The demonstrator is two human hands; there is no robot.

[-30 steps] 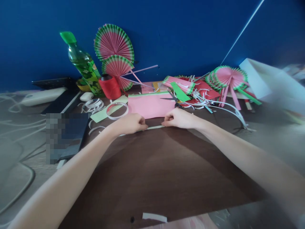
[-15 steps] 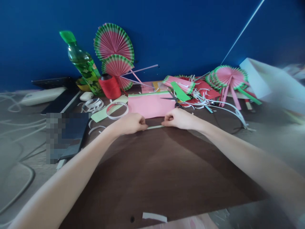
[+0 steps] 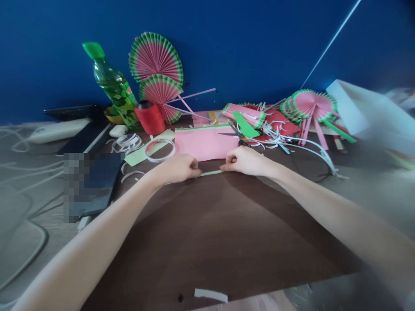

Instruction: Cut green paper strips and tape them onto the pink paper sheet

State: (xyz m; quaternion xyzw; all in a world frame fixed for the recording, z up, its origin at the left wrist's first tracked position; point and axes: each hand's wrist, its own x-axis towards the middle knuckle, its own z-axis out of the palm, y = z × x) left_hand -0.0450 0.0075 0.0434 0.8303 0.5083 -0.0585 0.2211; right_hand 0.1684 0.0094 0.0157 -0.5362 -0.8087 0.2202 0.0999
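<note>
My left hand [image 3: 177, 167] and my right hand [image 3: 244, 160] are both closed in pinches on a thin pale green paper strip [image 3: 211, 172] that lies flat on the brown board [image 3: 220, 233]. The left holds its left part, the right its right end. Just beyond my knuckles lies a pink paper sheet [image 3: 203, 143] with a green upper edge. Scissors [image 3: 238, 137] rest at that sheet's right corner.
Folded pink-and-green paper fans [image 3: 155, 56] lean on the blue wall, with more fans [image 3: 313, 106] and loose strips at the right. A green bottle [image 3: 113, 86], red thread spool [image 3: 149, 117], tape ring [image 3: 159, 149] and dark tablet [image 3: 94, 181] sit at the left. A white scrap [image 3: 210, 295] lies near the front edge.
</note>
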